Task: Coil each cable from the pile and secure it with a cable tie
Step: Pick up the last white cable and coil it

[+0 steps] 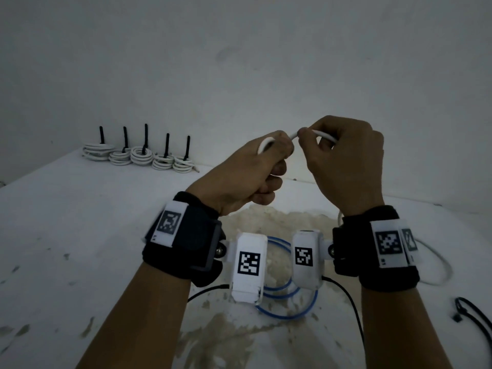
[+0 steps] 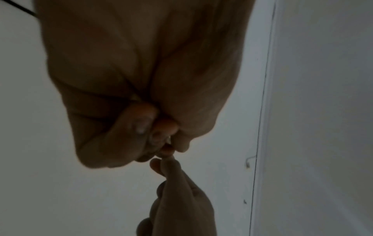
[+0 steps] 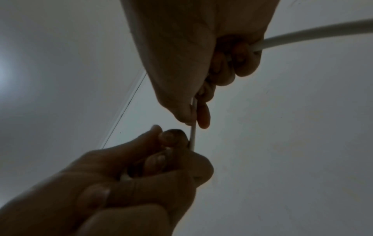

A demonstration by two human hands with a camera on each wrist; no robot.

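Note:
Both hands are raised above the white table (image 1: 80,222) and share one white cable (image 1: 293,135). My left hand (image 1: 281,149) curls round a small loop of it; the loop's bend shows over the knuckles. Close to its right, my right hand (image 1: 303,134) pinches the same cable between thumb and forefinger. In the right wrist view the cable (image 3: 193,135) runs straight between my right hand (image 3: 196,123) and my left hand (image 3: 177,143), and its free length leaves past the palm to the right. The left wrist view shows my left hand (image 2: 161,143) curled, with the cable hidden.
Several coiled white cables (image 1: 138,155) with upright black ties stand at the back left by the wall. A blue cable (image 1: 287,296) lies in loops under my wrists. Slack white cable (image 1: 440,265) trails to the right, and black cable ties (image 1: 474,315) lie near the right edge.

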